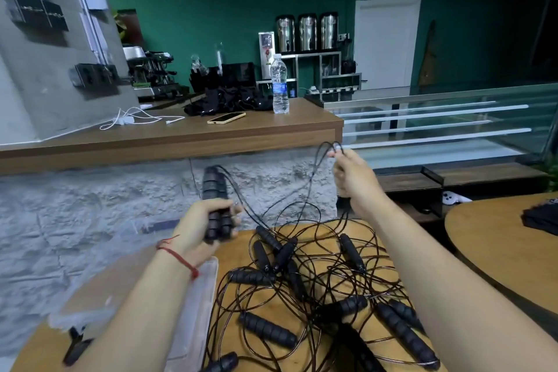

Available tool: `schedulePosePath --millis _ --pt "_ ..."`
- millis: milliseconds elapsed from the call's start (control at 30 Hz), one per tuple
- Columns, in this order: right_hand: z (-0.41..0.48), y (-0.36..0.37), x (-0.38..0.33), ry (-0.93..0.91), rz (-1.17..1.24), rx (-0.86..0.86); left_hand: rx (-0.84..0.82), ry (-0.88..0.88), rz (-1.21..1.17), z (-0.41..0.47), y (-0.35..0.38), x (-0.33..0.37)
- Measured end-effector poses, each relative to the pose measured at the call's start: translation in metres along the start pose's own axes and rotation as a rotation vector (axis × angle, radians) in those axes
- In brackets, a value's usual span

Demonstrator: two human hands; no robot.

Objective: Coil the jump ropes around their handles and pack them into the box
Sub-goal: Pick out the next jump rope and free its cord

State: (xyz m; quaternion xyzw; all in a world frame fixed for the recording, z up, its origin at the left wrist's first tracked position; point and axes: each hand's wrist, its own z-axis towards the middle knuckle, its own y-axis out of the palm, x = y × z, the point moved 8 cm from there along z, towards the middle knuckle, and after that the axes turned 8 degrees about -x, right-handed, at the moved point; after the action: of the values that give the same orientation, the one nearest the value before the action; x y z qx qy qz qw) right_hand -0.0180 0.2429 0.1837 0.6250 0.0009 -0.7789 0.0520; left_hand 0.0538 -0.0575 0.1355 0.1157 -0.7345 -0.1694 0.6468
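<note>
My left hand (197, 225) grips a pair of black ribbed jump-rope handles (215, 190) held upright side by side above the table. Thin dark cord (314, 172) runs from their tops across to my right hand (351, 174), which is raised and pinches folded loops of it at the fingertips. Below, a tangled heap of jump ropes (305, 284) with several black handles lies on the wooden table (241, 244). A clear plastic box (199, 305) stands at the table's left, mostly hidden under my left forearm.
A rough stone-faced counter with a wooden top (181, 136) rises right behind the table, carrying a phone, a water bottle (279, 84), cables and black cloth. A second round wooden table (498, 238) is at the right. A black handle (75, 347) lies at the lower left.
</note>
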Motion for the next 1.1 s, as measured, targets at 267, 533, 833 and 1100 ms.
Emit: schedulePosePath --millis 267,533,833,1100 --pt "-0.011 0.079 0.017 0.002 0.105 -0.092 -0.116 0.147 0.158 0.013 0.103 -0.02" --pt "-0.012 0.082 0.019 0.072 0.167 -0.116 -0.253 0.128 0.138 0.011 0.116 -0.026" --pt "0.004 0.011 0.008 0.154 0.945 0.005 0.04 0.202 -0.157 0.017 -0.005 0.032" --pt "0.008 -0.034 0.027 0.232 0.619 0.17 0.42 0.42 -0.134 0.004 -0.101 0.071"
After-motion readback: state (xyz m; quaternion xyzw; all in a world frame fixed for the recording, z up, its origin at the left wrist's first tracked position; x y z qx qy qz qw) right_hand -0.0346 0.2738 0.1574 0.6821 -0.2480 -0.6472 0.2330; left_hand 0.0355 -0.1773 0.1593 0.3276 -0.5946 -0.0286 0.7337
